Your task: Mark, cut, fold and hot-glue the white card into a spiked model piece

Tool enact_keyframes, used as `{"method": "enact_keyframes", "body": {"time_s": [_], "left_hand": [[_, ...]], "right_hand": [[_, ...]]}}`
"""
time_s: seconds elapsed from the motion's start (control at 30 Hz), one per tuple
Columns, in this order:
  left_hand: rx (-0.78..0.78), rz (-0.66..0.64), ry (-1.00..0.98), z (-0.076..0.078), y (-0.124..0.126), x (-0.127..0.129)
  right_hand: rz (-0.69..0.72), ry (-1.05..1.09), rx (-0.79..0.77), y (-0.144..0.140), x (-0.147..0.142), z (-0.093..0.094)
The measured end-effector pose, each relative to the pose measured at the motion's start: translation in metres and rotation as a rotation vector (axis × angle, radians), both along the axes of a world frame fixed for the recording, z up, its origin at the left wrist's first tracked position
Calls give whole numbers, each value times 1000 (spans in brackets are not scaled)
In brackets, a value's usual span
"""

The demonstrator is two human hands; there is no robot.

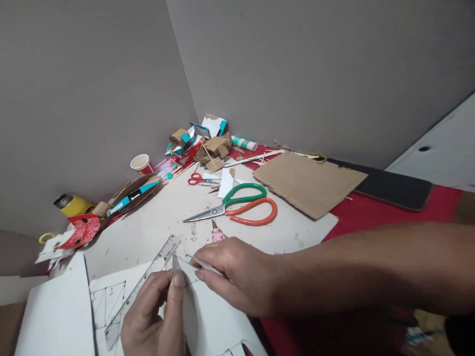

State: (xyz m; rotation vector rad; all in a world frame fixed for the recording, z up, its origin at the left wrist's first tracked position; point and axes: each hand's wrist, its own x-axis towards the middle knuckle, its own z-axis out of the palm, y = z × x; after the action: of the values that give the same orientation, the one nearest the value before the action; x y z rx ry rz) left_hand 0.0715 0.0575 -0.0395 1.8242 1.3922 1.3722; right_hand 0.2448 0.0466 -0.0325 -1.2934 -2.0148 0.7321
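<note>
- Card strip (177,269): a thin pale piece, held upright at lower centre of the frame, pinched at its edge by the left hand (154,319) between thumb and fingers.
- The right hand (237,277) comes in from the right of the frame and grips a slim pen-like tool (202,264), its tip pointing left toward the strip; what kind of tool it is cannot be told.
- Both hands are closed on what they hold and sit just beside each other over a white sheet (208,321) marked with drawn triangles at lower left.
- A clear ruler (143,289) lies slantwise on the sheet, running from lower left up toward centre, partly under the left hand.
- Above the hands, at centre frame, large scissors (237,207) with one green and one orange loop lie shut on the white board (156,222), blades pointing left.
- Small red scissors (198,180) lie farther back, near a heap of cardboard scraps (208,146) in the corner.
- A brown cardboard sheet (309,183) lies right of centre, partly on the red tabletop (371,212); a dark phone (393,188) lies beyond it, by the wall.
- A glue stick (244,143) lies by the wall, upper centre.
- A paper cup (141,163) stands at upper left; a yellow flask (72,204) lies at far left.
</note>
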Motion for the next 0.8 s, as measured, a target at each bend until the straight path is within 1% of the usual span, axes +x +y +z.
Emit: {"method": "enact_keyframes", "body": {"time_s": [0.13, 0.3, 0.4, 0.53, 0.67, 0.8], "left_hand": [[42, -10, 60, -4, 2, -5], [20, 0, 48, -5, 1, -2], [13, 35, 52, -3, 0, -1], [56, 0, 122, -3, 0, -2], [74, 15, 158, -3, 1, -2], [82, -28, 186, -3, 2, -1]], "right_hand": [[-6, 18, 15, -1, -1, 0], [-21, -11, 1, -2, -3, 1], [-30, -18, 10, -3, -4, 0], [-45, -30, -3, -4, -5, 1], [-33, -20, -5, -4, -7, 4], [-43, -43, -16, -4, -7, 3]]}}
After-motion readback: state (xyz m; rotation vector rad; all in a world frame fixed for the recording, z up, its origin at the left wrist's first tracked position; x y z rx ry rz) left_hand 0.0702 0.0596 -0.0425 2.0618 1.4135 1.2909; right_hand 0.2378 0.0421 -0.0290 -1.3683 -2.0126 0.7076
